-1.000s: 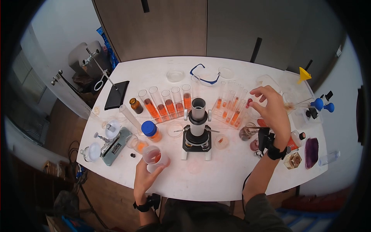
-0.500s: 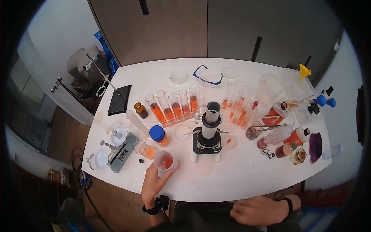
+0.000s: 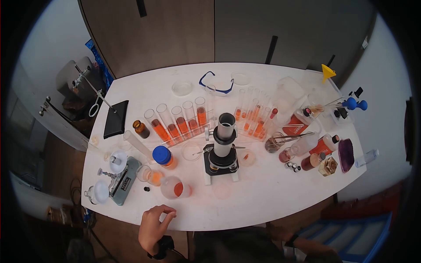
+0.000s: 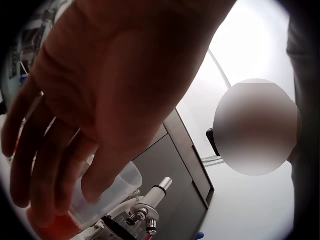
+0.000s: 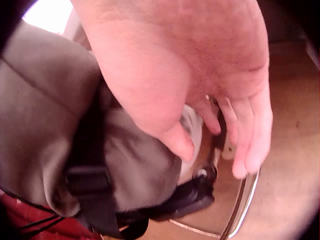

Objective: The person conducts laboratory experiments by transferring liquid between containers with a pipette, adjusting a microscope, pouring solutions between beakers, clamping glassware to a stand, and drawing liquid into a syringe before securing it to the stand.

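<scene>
My left hand [image 3: 154, 225] is over the front edge of the table, fingers loosely bent and holding nothing. Just beyond it stands a clear plastic beaker [image 3: 170, 186] with red liquid in the bottom. The left wrist view shows the fingers hanging relaxed in front of this beaker [image 4: 127, 182]. My right hand [image 3: 277, 231] is low by my lap, dim in the head view. In the right wrist view that hand [image 5: 200, 75] hangs with loose fingers and nothing in them. A red-topped tube [image 3: 274, 112] stands in the right-hand test tube rack.
A microscope [image 3: 222, 147] stands mid-table. A blue-capped jar [image 3: 162, 155], a small beaker of orange liquid [image 3: 155, 177] and a balance scale [image 3: 123, 182] are on the left. Bottles [image 3: 324, 147] and a purple slab [image 3: 346, 155] crowd the right. Blue-rimmed goggles [image 3: 216, 83] lie at the back.
My right hand has left the red-topped tube and dropped below the table's front edge. My left hand has let go of the beaker and drawn back toward me.
</scene>
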`<state>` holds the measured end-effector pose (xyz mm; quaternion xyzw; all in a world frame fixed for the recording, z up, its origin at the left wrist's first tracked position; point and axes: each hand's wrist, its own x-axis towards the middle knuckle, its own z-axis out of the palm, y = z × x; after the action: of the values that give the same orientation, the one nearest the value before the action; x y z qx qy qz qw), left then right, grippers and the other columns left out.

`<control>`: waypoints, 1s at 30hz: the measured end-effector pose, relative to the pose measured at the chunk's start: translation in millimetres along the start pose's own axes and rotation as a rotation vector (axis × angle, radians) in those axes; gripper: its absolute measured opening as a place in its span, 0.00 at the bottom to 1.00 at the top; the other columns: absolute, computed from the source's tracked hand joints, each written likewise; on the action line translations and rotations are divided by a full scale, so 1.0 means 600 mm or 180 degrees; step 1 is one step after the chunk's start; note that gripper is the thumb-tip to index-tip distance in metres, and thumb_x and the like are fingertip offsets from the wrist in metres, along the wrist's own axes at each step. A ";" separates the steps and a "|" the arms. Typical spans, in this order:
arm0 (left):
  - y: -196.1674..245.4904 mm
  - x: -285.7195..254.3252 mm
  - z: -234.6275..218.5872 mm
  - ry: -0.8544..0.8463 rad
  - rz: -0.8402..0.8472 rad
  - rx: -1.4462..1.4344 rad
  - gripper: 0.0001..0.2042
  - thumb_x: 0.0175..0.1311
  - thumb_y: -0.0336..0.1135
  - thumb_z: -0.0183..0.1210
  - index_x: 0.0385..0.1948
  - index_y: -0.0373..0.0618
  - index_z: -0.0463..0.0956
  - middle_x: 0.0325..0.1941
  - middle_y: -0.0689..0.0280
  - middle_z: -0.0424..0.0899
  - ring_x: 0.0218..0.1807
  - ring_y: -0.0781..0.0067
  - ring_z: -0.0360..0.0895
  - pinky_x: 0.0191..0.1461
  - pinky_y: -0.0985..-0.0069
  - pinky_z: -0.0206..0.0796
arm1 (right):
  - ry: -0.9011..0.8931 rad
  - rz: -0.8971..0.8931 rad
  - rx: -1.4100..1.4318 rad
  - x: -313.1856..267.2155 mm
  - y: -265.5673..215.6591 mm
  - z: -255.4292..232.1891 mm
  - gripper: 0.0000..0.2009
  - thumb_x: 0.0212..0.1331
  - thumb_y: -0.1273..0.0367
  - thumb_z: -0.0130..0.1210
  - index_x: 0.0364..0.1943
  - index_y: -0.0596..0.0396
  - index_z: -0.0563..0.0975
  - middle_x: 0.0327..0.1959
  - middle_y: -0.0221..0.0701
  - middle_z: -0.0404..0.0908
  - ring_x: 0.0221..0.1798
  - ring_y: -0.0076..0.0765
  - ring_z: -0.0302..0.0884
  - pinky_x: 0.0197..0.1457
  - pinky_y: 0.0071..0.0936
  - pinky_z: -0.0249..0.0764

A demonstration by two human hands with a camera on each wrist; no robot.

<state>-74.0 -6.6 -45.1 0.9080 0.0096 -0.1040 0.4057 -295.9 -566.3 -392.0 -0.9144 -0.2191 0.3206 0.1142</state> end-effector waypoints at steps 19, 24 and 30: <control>0.014 0.008 0.009 -0.1152 0.0794 -0.0030 0.12 0.69 0.41 0.62 0.44 0.43 0.84 0.39 0.60 0.88 0.44 0.57 0.84 0.50 0.66 0.75 | -0.0013 0.0260 0.0672 0.042 -0.002 0.098 0.15 0.67 0.64 0.51 0.52 0.58 0.79 0.37 0.38 0.81 0.41 0.44 0.78 0.46 0.43 0.80; 0.036 0.014 0.038 -0.1615 0.1235 -0.0062 0.13 0.70 0.43 0.61 0.46 0.45 0.83 0.39 0.63 0.88 0.46 0.58 0.83 0.54 0.65 0.75 | -0.0242 -0.0225 -0.0195 0.014 -0.014 0.020 0.15 0.67 0.64 0.52 0.50 0.58 0.80 0.42 0.40 0.83 0.48 0.47 0.80 0.46 0.44 0.80; 0.053 0.024 0.055 -0.2085 0.1637 -0.0071 0.14 0.71 0.44 0.60 0.48 0.46 0.82 0.43 0.62 0.87 0.47 0.57 0.82 0.55 0.66 0.74 | -0.0623 -0.0486 -0.0917 -0.046 -0.088 -0.208 0.16 0.66 0.62 0.55 0.48 0.60 0.81 0.46 0.42 0.84 0.54 0.52 0.81 0.50 0.47 0.80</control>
<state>-62.5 -53.0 -45.9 0.7953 -0.3459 -0.2825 0.4099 -253.1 -541.5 -262.5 -0.8665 -0.3415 0.3638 -0.0158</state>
